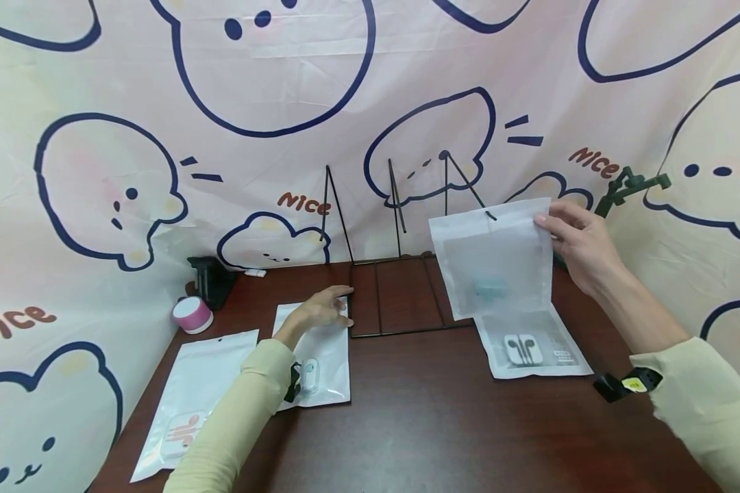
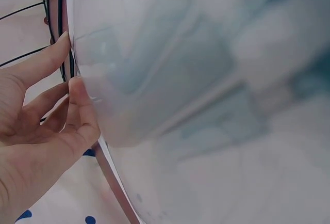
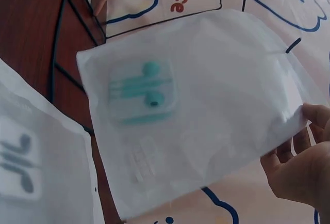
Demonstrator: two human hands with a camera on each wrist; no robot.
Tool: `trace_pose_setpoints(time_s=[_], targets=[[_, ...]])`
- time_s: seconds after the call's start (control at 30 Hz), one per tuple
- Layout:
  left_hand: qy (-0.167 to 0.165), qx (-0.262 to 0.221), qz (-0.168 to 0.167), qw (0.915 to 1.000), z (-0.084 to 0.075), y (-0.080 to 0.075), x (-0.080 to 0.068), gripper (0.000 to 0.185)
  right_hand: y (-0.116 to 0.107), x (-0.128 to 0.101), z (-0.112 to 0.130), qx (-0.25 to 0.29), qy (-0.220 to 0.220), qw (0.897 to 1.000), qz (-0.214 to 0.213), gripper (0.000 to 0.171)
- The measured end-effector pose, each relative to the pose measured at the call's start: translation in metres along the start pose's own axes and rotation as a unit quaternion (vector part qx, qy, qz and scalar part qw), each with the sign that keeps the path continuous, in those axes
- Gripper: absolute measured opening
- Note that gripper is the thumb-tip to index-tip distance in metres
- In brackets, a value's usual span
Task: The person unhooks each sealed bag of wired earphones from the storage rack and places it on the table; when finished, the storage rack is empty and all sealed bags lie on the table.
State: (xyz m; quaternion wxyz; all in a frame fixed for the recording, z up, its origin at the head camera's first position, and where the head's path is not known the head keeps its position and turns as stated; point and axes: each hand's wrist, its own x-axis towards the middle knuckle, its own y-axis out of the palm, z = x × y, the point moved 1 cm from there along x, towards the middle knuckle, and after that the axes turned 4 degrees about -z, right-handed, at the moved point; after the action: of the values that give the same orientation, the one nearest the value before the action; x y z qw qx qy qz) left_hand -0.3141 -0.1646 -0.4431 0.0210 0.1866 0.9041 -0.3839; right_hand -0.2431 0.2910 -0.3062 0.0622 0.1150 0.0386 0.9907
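Note:
My right hand point(image 1: 545, 222) pinches the top right corner of a white pouch point(image 1: 496, 260) holding teal earphones point(image 3: 142, 92). The pouch is upright in the air, in front of the black wire rack point(image 1: 401, 294). A hook tip point(image 1: 490, 216) of the rack shows at the pouch's top edge. In the right wrist view my right hand point(image 3: 304, 126) grips that same corner. My left hand point(image 1: 339, 305) lies with fingers stretched on a second white pouch point(image 1: 317, 349), which lies flat on the table. Its fingertips point(image 2: 69, 74) touch the rack's base wire beside that pouch.
A pouch with white earphones point(image 1: 533, 346) lies on the brown table point(image 1: 444, 424) under the hanging one. Another pouch point(image 1: 191, 397) lies at the left front. A pink-and-white round object point(image 1: 192, 315) and a black stand point(image 1: 210, 281) sit at the back left. Patterned cloth point(image 1: 271, 103) walls the table.

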Motion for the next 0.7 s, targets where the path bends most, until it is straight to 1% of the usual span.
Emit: trace_pose_setpoints(time_s=[0.27,0.43,0.57,0.63,0.7], targets=[[-0.003,0.005,-0.003,1.0000,-0.001,-0.003,-0.002,0.085,-0.005,-0.017,0.002,0.041,-0.025,0.999,-0.006,0.016],[-0.005,0.004,-0.002,1.0000,-0.001,-0.004,-0.001,0.085,-0.012,-0.028,0.005,0.057,-0.041,0.998,0.000,0.018],[-0.003,0.000,0.000,1.0000,0.000,-0.004,0.001,0.085,-0.028,-0.037,0.004,0.067,-0.045,0.997,0.000,0.021],[-0.002,0.003,0.000,1.0000,-0.001,-0.004,0.001,0.085,-0.041,-0.041,0.003,0.074,-0.045,0.996,0.000,0.024],[-0.002,0.001,0.000,1.0000,-0.002,-0.005,0.001,0.085,-0.055,-0.044,0.002,0.077,-0.042,0.996,-0.008,0.026]])
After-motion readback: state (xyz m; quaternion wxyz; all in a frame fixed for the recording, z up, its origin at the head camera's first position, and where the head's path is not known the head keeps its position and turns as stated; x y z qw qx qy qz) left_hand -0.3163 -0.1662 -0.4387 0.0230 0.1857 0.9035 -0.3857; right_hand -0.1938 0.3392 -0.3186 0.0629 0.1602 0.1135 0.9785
